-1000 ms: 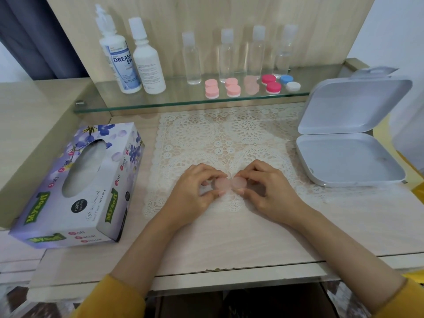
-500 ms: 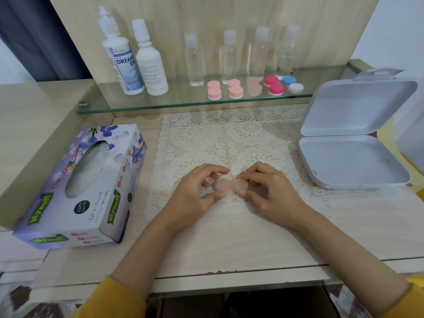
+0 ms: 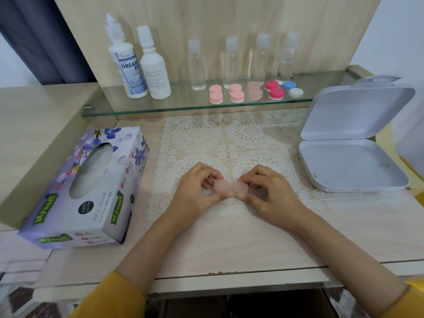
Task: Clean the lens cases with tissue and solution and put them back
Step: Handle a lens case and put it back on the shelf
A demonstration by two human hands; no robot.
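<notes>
Left hand (image 3: 195, 191) and right hand (image 3: 273, 193) each pinch, seemingly by its caps, the pale pink lens case (image 3: 230, 188).

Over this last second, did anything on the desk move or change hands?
Hardly anything. The left hand and right hand keep pinching the pale pink lens case over the lace mat; only their grip shifts slightly. Nothing picked up or let go. Tissue box, solution bottles and white box stayed put.

Both hands, left hand (image 3: 195, 191) and right hand (image 3: 270, 193), are pinching a translucent pale-pink double lens case (image 3: 230, 188). They are holding it over the white lace mat (image 3: 229, 143).
</notes>
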